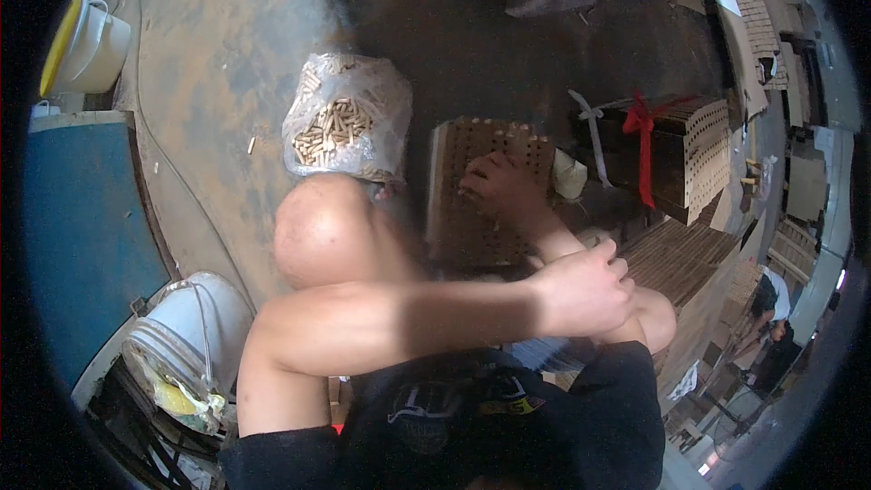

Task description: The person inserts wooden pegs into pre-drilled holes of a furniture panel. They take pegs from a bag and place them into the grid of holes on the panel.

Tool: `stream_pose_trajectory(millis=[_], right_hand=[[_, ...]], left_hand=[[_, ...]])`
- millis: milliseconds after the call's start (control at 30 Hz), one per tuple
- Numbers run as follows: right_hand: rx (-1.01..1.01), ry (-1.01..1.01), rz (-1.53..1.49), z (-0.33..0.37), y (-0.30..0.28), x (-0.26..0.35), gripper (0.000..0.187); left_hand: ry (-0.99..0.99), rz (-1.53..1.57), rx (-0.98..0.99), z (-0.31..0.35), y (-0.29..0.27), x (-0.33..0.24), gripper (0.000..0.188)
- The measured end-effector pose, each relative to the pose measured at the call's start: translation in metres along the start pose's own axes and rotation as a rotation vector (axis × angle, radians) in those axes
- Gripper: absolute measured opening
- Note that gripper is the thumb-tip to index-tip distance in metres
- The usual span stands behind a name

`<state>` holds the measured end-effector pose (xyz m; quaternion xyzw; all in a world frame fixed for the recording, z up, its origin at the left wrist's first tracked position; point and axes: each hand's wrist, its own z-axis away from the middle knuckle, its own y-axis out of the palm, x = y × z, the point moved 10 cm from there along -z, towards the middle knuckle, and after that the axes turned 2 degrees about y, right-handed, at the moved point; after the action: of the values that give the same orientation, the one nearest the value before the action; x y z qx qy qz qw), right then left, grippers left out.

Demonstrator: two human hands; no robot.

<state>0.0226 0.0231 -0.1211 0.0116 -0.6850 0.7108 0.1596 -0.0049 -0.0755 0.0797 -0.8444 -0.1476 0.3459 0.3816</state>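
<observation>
Floor [209,54] worn and blotched in tan and grey, bright at left, sunk in deep shadow toward the middle. Along the left side, a flat blue panel [86,209] with a dark border. Off to the right, a cluttered room, with another person [771,308] small near the curved rim.

At far upper left, a cream bucket [95,50] with a yellow disc [62,47] against one side. Lower down, a whitish bucket [204,318], smeared with yellow near the bottom. Farther right, one loose peg on the floor [251,145], then a clear plastic bag [390,100] loaded with short wooden pegs [336,132].

In the shaded middle, beyond the knees, a block [485,231] pierced with rows of holes, pale peg ends showing along the far edge. Right hand [499,181] over the block, fingers bent and loosely spread; cannot tell about any peg between the fingertips. Left hand [585,290] crossed over beside the right knee, fingers curled; cannot tell about any grip. Just right of the block, a pale crumpled lump [569,175]; beyond, a hole-dotted bundle [708,159] bound with red ribbon [644,150].
</observation>
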Motion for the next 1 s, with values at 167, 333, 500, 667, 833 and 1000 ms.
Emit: stream_pose_trajectory(millis=[167,333,500,667,833,1000], right_hand=[[0.051,0.333,-0.465,-0.009,0.013,-0.042,0.020],[-0.063,0.568,-0.442,-0.026,-0.022,-0.070,0.022],[-0.024,0.521,-0.246,-0.028,-0.005,-0.087,0.022],[0.045,0.292,-0.004,-0.042,0.002,-0.070,0.020],[0.165,0.340,-0.001,-0.059,-0.002,-0.065,0.021],[-0.019,0.374,-0.102,-0.036,-0.026,-0.056,0.018]], left_hand=[[0.013,-0.006,0.016,-0.004,0.004,-0.001,0.017],[-0.070,0.052,0.027,-0.002,0.000,0.008,0.022],[-0.077,0.054,0.005,-0.005,0.004,0.008,0.022],[-0.065,-0.029,-0.099,-0.004,-0.008,0.008,0.021],[-0.054,0.018,-0.006,-0.007,-0.005,0.013,0.022],[-0.023,0.038,0.041,-0.004,-0.003,0.004,0.021]])
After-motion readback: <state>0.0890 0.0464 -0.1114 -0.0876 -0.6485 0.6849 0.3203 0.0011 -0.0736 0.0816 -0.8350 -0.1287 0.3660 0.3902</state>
